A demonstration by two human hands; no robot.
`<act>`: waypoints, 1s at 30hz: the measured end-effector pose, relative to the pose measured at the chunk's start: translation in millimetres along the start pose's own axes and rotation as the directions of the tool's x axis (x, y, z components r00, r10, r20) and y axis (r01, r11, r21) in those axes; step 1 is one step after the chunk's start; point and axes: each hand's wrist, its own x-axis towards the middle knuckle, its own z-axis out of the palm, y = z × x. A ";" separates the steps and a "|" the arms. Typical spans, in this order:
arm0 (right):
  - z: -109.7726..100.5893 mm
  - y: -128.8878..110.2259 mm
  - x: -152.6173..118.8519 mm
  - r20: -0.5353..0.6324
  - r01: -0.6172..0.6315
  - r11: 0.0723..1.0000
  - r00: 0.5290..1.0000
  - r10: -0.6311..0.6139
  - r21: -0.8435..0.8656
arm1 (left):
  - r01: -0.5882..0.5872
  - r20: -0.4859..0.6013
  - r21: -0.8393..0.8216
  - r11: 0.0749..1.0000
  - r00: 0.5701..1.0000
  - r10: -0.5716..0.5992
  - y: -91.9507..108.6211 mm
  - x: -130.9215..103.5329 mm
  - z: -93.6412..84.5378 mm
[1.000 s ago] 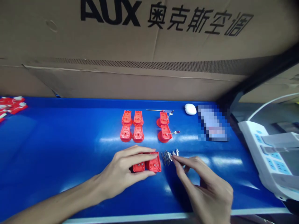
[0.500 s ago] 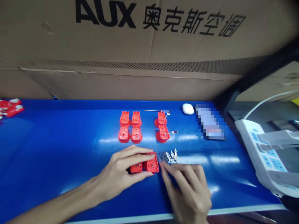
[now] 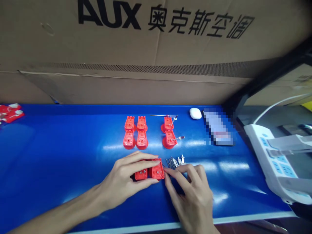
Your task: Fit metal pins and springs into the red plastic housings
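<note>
My left hand (image 3: 130,170) is closed around two red plastic housings (image 3: 158,171) that stand side by side near the front of the table. Its fingers lie over their tops and the thumb presses along the near side. Small round metal bits show inside the housings. Thumb and forefinger of my right hand (image 3: 191,191) are pinched together at the right edge of the nearer-right housing. Whatever they hold is too small to make out. Just beyond that hand lies a small pile of metal pins and flat metal pieces (image 3: 175,162).
Behind stand several more red housings (image 3: 142,139); two at the right (image 3: 170,139) have metal pieces sticking out. A screwdriver (image 3: 168,116), a white case (image 3: 195,113) and a blurred phone (image 3: 218,126) lie farther back. A power strip (image 3: 275,162) is at right, red-and-white parts (image 3: 11,113) far left.
My right hand has moved slightly left, from the metal pile's edge to the housing's right side. My left hand keeps its hold on the housings.
</note>
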 end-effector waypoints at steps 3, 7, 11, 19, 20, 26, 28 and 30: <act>1.3 1.7 1.8 0.047 0.026 0.999 0.999 -0.025 -0.037 | -0.001 0.002 0.003 1.000 1.000 0.001 -0.1 -0.1 -0.3; 3.7 2.4 0.5 0.075 0.042 0.997 0.996 -0.037 -0.065 | -0.004 0.006 0.011 1.000 1.000 0.004 -1.8 -0.2 0.7; 6.4 2.7 -3.5 0.068 0.021 0.997 0.998 -0.016 -0.076 | 0.005 0.002 0.015 1.000 1.000 -0.005 -2.2 -0.9 1.2; 3.7 2.0 -2.3 0.029 -0.008 0.999 1.000 0.009 -0.037 | 0.006 0.011 0.008 1.000 1.000 -0.006 0.7 -0.8 -0.6; 2.7 1.3 -1.4 0.016 -0.013 0.999 1.000 0.013 -0.034 | 0.007 0.010 0.007 1.000 1.000 -0.007 0.8 -0.6 -0.6; -6.6 -5.0 2.6 -0.025 -0.015 0.999 1.000 0.017 0.051 | 0.001 0.012 -0.003 1.000 1.000 -0.001 0.5 -0.1 -0.6; -10.6 -8.7 4.2 -0.039 -0.009 0.993 0.999 0.014 0.118 | 0.002 0.015 -0.007 1.000 1.000 -0.002 0.5 -0.2 -0.7; -13.8 -12.8 7.0 -0.045 -0.006 0.983 0.999 0.015 0.184 | 0.006 0.020 -0.011 1.000 1.000 -0.006 0.4 -0.3 -0.8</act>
